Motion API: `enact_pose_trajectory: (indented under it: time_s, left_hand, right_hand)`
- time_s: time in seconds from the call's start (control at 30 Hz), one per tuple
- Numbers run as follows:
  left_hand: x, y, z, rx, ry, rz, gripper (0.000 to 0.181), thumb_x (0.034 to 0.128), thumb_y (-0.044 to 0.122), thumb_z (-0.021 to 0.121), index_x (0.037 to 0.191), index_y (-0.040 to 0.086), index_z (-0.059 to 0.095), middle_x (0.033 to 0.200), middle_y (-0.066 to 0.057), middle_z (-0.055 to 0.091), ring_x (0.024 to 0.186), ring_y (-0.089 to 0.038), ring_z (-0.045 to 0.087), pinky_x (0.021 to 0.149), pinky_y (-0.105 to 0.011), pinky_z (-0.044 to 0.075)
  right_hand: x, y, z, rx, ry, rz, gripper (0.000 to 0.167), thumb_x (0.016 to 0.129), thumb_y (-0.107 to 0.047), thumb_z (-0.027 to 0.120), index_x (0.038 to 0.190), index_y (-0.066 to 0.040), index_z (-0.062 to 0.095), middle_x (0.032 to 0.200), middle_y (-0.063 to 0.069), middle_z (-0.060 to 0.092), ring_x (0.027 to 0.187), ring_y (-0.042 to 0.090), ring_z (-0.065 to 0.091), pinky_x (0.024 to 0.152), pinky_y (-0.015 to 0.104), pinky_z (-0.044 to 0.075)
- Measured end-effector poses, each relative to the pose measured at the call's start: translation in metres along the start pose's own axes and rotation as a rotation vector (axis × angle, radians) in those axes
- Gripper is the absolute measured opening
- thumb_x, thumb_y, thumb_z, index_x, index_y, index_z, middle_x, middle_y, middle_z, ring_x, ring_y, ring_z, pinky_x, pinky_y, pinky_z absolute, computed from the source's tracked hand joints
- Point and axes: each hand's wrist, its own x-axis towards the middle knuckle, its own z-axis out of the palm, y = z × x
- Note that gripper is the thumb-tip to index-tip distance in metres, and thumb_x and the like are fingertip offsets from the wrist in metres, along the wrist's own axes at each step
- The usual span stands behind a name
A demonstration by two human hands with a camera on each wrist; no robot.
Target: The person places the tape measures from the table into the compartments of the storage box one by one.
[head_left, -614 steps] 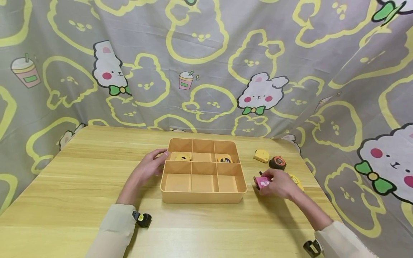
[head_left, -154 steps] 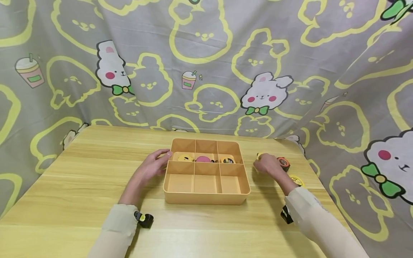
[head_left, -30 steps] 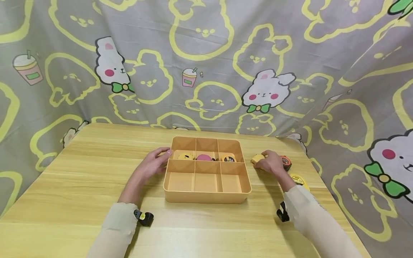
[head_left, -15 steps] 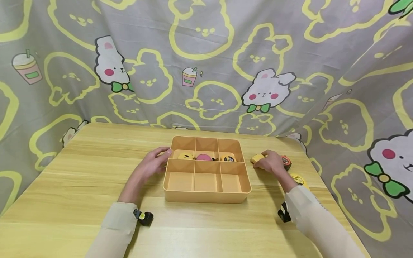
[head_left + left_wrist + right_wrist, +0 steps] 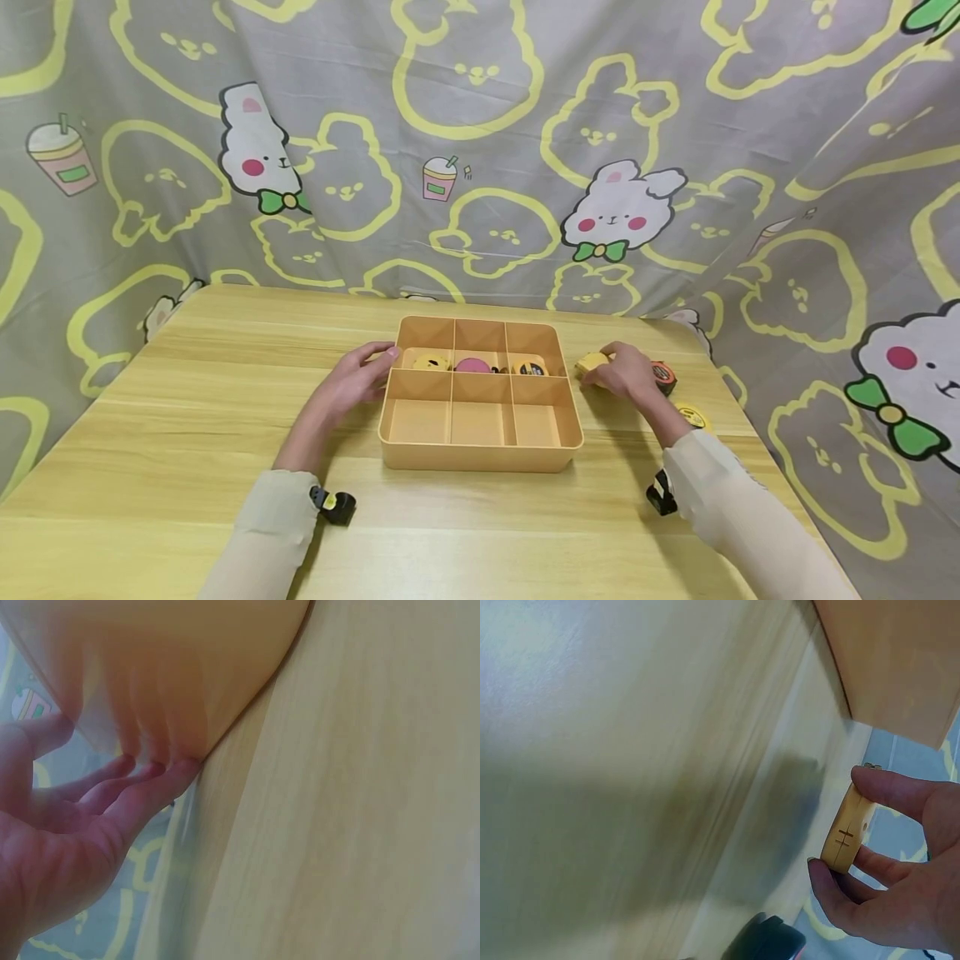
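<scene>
My right hand (image 5: 627, 369) pinches a small yellow tape measure (image 5: 845, 829) between thumb and fingers, right of the orange box. In the right wrist view it is edge-on, and its shadow falls apart from it on the wood. My left hand (image 5: 356, 381) touches the outer left wall of the box (image 5: 480, 458) with its fingertips, the fingers fairly straight. Three back compartments hold a yellow tape measure (image 5: 431, 363) on the left, a pink one (image 5: 473, 366) in the middle and a yellow-and-black one (image 5: 531, 368) on the right; the divider partly hides them.
Behind the right hand lies a black-and-red tape measure (image 5: 663, 377), with a yellow one (image 5: 692, 417) nearer the sleeve. A patterned grey curtain (image 5: 480, 167) hangs along the back and sides of the wooden table (image 5: 187, 417). Each wrist wears a black camera.
Over the last second, my right hand has moved slightly left, towards the box, with the yellow tape measure. Since the oldest frame, the pink tape measure has gone into the back middle compartment.
</scene>
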Motion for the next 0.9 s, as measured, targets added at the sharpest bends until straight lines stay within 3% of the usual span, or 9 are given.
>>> enact_pose_trajectory:
  time_s: [0.47, 0.9]
  left_hand:
    - [0.001, -0.002, 0.0, 0.017, -0.001, 0.003, 0.071, 0.1064, 0.045, 0.049, 0.158, 0.001, 0.028, 0.156, -0.026, 0.041, 0.143, -0.041, 0.043, 0.111, -0.052, 0.045]
    - [0.001, 0.0, 0.0, 0.012, 0.011, -0.005, 0.07, 0.1059, 0.046, 0.05, 0.157, 0.002, 0.03, 0.155, -0.025, 0.043, 0.142, -0.04, 0.045, 0.11, -0.052, 0.046]
  right_hand:
    - [-0.009, -0.018, -0.012, 0.0, 0.023, -0.075, 0.07, 0.08, -0.026, 0.08, 0.136, 0.007, 0.055, 0.131, 0.03, 0.061, 0.114, 0.047, 0.06, 0.094, 0.056, 0.051]
    - [-0.019, -0.039, -0.022, 0.028, 0.049, -0.118, 0.071, 0.079, -0.027, 0.082, 0.138, 0.003, 0.056, 0.136, 0.029, 0.059, 0.121, 0.046, 0.056, 0.098, 0.058, 0.049]
